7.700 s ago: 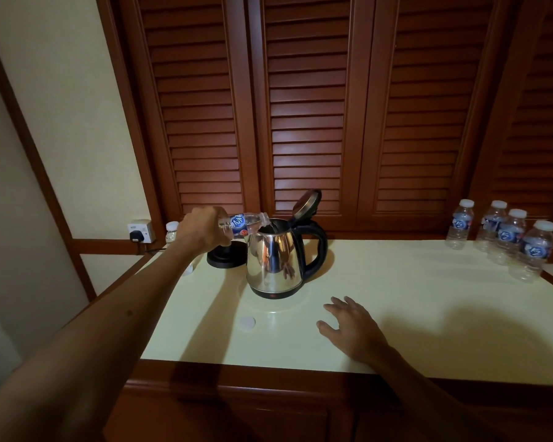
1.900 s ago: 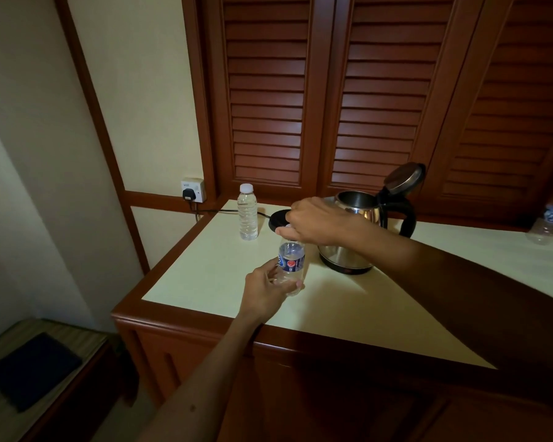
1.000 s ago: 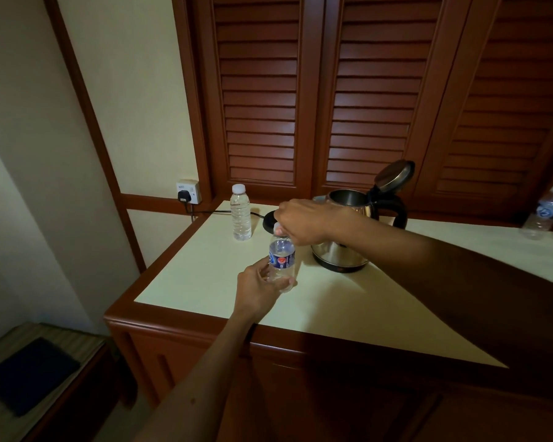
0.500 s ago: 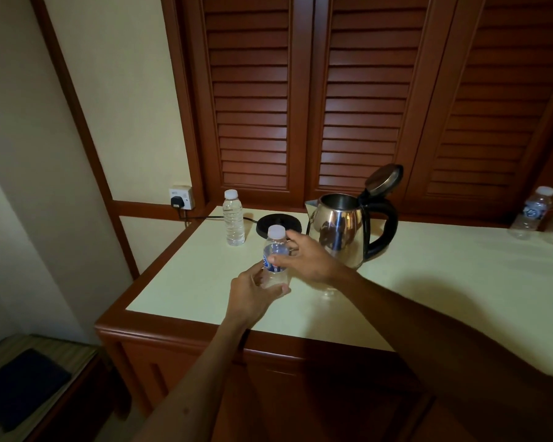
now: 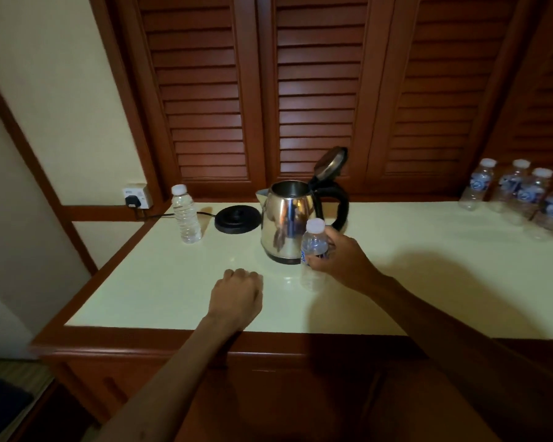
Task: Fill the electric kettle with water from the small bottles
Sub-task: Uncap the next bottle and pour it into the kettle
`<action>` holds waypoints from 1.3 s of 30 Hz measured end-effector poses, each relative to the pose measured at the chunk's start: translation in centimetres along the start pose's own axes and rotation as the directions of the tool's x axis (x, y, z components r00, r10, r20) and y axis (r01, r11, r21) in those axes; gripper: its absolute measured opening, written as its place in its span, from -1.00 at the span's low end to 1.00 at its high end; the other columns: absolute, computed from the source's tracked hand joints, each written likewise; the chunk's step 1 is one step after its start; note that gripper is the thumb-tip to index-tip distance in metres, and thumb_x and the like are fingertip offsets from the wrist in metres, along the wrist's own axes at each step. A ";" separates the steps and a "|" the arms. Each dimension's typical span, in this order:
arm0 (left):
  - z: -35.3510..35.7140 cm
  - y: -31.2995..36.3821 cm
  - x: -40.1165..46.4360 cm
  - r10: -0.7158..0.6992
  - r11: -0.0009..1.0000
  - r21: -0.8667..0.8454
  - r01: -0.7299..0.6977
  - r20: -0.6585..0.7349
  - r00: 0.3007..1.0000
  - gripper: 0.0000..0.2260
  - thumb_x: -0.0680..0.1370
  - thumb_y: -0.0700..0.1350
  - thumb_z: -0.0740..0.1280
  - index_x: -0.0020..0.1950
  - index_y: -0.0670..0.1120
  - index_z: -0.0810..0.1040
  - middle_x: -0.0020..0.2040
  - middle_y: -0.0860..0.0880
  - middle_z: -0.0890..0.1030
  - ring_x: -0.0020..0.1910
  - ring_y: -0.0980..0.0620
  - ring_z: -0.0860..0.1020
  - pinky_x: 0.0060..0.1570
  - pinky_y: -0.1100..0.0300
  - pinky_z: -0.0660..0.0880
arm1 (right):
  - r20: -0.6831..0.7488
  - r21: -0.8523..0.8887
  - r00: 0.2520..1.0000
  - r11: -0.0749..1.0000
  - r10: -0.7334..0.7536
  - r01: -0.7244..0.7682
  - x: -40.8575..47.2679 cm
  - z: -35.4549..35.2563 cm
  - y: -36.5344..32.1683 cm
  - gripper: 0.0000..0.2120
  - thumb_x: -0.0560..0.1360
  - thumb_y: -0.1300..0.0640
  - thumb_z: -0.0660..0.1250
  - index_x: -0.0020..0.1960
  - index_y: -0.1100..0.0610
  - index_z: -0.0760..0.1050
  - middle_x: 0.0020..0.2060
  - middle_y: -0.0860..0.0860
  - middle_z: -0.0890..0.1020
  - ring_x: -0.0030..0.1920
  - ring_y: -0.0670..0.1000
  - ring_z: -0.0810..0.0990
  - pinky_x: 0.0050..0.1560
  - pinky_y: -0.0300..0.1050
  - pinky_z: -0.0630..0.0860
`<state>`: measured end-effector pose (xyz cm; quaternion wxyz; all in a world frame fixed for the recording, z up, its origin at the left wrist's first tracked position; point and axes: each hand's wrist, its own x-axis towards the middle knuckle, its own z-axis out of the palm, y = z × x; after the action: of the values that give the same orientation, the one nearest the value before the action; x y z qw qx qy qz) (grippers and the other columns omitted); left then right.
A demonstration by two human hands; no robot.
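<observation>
A steel electric kettle [image 5: 288, 218] with a black handle stands on the cream counter [image 5: 428, 266], its lid tipped open. My right hand [image 5: 339, 256] grips a small capped bottle [image 5: 313, 247] with a blue label, upright just in front of the kettle. My left hand [image 5: 237, 291] rests on the counter with fingers curled, holding nothing. A label-less capped bottle [image 5: 186, 215] stands at the back left. Several small labelled bottles [image 5: 524, 193] stand grouped at the far right.
The kettle's black base [image 5: 237, 218] sits left of the kettle, its cord running to a wall socket [image 5: 136, 197]. Louvred wooden doors [image 5: 300, 90] rise behind the counter. The counter's wooden front edge [image 5: 205, 339] runs below my hands.
My left hand let go of the small bottle and dropped to the counter. My right hand took the capped bottle and carried it to the right, in front of the kettle.
</observation>
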<state>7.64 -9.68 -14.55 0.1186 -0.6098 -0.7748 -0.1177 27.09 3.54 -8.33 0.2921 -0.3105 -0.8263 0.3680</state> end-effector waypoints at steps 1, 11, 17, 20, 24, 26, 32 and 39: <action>-0.1 1.5 0.5 0.030 0.999 0.011 -0.030 -0.003 1.000 -0.83 0.58 -0.08 0.16 -0.12 -0.09 0.49 -0.11 -0.10 0.60 -0.09 -0.11 0.52 -0.21 0.08 0.48 | -0.018 -0.017 1.000 1.000 0.013 -0.013 -0.3 -1.1 0.7 -0.56 0.42 0.15 0.48 0.21 0.01 0.36 -0.10 -0.26 0.54 -0.16 -0.30 0.57 -0.22 -0.54 0.42; 4.2 20.9 10.5 0.310 0.950 -0.069 -0.306 0.059 0.949 -0.83 0.51 -0.08 0.14 -0.09 -0.07 0.51 -0.10 -0.05 0.57 -0.07 -0.12 0.55 -0.24 0.09 0.47 | -0.160 -0.122 0.982 0.986 0.097 -0.117 -2.9 -16.2 11.2 -0.36 0.44 0.05 0.46 0.41 0.08 0.24 0.12 -0.09 0.50 0.04 -0.05 0.51 0.04 -0.28 0.44; 6.5 29.8 18.3 0.318 0.944 -0.119 -0.307 0.090 0.944 -0.76 0.48 0.03 0.17 0.02 -0.03 0.53 -0.03 -0.03 0.63 0.01 -0.09 0.61 -0.06 0.09 0.54 | -0.279 -0.146 0.953 0.975 0.121 -0.167 -3.5 -26.5 18.6 -0.36 0.42 0.07 0.47 0.39 0.10 0.24 0.12 -0.02 0.57 0.03 -0.03 0.58 -0.04 -0.29 0.49; 8.1 32.5 21.5 0.240 0.963 -0.158 -0.219 0.131 0.962 -0.61 0.54 0.17 0.18 0.25 0.02 0.53 0.19 0.00 0.62 0.19 -0.06 0.57 0.15 0.01 0.52 | -0.358 -0.147 0.923 0.968 0.138 -0.201 -2.6 -29.7 21.9 -0.36 0.40 0.08 0.49 0.37 0.14 0.27 0.13 0.04 0.59 0.03 0.01 0.59 0.00 -0.23 0.51; 10.4 33.2 22.3 0.080 0.989 -0.131 -0.064 0.124 0.989 -0.46 0.51 0.31 0.02 0.36 0.08 0.44 0.33 0.00 0.52 0.35 -0.04 0.44 0.30 -0.13 0.39 | -0.429 -0.082 0.885 0.968 0.181 -0.238 -0.2 -31.3 25.3 -0.41 0.38 0.06 0.50 0.30 0.14 0.34 0.11 0.05 0.60 0.02 0.00 0.58 0.00 -0.21 0.49; 10.9 33.2 22.2 0.057 0.989 -0.144 -0.039 0.123 0.991 -0.49 0.56 0.30 0.06 0.41 0.09 0.41 0.40 0.00 0.45 0.42 -0.05 0.37 0.36 -0.13 0.31 | -0.458 -0.030 0.870 0.975 0.182 -0.220 1.1 -31.8 26.6 -0.46 0.39 0.09 0.50 0.28 0.16 0.37 0.09 0.07 0.61 0.02 0.01 0.58 0.01 -0.20 0.49; 10.7 33.3 22.5 0.010 0.974 -0.226 0.018 0.123 0.992 -0.50 0.58 0.29 0.14 0.47 0.14 0.36 0.52 0.02 0.33 0.52 -0.02 0.23 0.46 -0.10 0.14 | -0.538 0.001 0.818 0.970 0.204 -0.242 4.9 -33.0 29.3 -0.51 0.43 0.14 0.46 0.29 0.14 0.37 0.13 0.08 0.60 0.10 0.06 0.58 0.05 -0.18 0.44; 10.5 33.2 22.4 -0.011 0.969 -0.243 0.041 0.121 0.993 -0.40 0.47 0.36 0.05 0.45 0.17 0.38 0.50 0.05 0.36 0.51 0.01 0.25 0.45 -0.09 0.15 | -0.568 0.010 0.793 0.965 0.221 -0.262 6.5 -32.8 30.4 -0.51 0.46 0.17 0.44 0.33 0.17 0.36 0.17 0.10 0.59 0.07 0.01 0.55 0.01 -0.22 0.40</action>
<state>34.45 21.87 -15.86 -0.0054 -0.6154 -0.7679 -0.1776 55.33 38.54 -12.38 0.4628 -0.5183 -0.6685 0.2651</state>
